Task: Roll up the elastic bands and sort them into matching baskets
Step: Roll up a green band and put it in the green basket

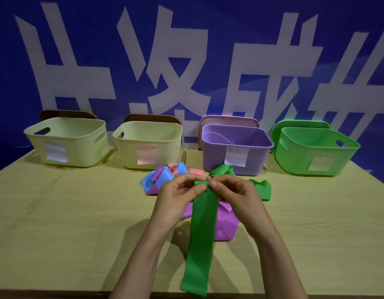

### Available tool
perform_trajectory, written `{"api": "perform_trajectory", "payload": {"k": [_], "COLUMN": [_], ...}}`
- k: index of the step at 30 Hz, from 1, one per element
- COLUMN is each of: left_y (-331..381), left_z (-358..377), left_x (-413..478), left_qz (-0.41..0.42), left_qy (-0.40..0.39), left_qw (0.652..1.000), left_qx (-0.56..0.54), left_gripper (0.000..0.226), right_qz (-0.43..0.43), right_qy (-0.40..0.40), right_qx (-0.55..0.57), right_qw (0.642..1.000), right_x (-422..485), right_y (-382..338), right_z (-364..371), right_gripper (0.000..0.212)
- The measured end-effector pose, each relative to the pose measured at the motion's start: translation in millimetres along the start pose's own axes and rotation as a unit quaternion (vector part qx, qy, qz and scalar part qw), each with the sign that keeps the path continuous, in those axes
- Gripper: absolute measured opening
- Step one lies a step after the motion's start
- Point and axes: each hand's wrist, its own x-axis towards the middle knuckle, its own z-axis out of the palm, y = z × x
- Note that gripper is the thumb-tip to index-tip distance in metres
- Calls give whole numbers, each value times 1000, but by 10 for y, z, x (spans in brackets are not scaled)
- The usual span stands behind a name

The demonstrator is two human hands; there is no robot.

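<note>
The top end of a long green elastic band is pinched between the curled fingers of the left hand and the right hand, its length trailing down between the wrists, while four baskets, among them a green basket, are lined up beyond the hands.

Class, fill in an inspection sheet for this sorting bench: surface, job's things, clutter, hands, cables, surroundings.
Surface: pale wooden table.
Job's things: green band, tail trailing to the near edge; loose band pile of blue, pink, purple; left cream basket, second cream basket, purple basket, green basket, all labelled.
Clutter: lids propped behind baskets.
Hands: left hand and right hand both pinch the green band's far end.
Cables: nothing seen.
Surroundings: blue backdrop, large white characters.
</note>
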Motion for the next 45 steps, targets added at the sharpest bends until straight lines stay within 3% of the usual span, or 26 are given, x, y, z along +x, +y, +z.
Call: {"api": "perform_trajectory", "payload": {"k": [7,15,21,25,29,33,39,45], "left_y": [-6,48,68,44,32,7,-19,-23], "left_z": [7,10,47,61,55,52,21,-16], "left_x": [-25,-42,-24,-9,-3,2,0,-50], "left_qz": [-86,-105,-64,-42,-5,20,-63,-99], "left_qy": [1,-23,1,13,30,35,12,-50], "left_qw": [995,989,994,996,999,999,996,993], "left_qx": [-48,-100,-84,-72,-38,4,-61,-39], "left_gripper": [14,14,14,11,18,19,21,20], "right_qz": [0,-18,-32,-22,-1,-19,-17,-7], "right_qy": [32,25,13,-21,-14,6,34,13], "right_qx": [54,58,33,18,-32,-42,-19,27], "right_qw": [998,998,999,999,999,999,999,1000], "right_x": [-2,-7,0,-6,15,12,2,-17], "right_y": [-17,-8,-28,-15,21,50,85,36], "right_z": [-33,-76,-81,-107,-82,-46,-29,-98], "right_gripper": [9,19,20,32,12,9,8,15]}}
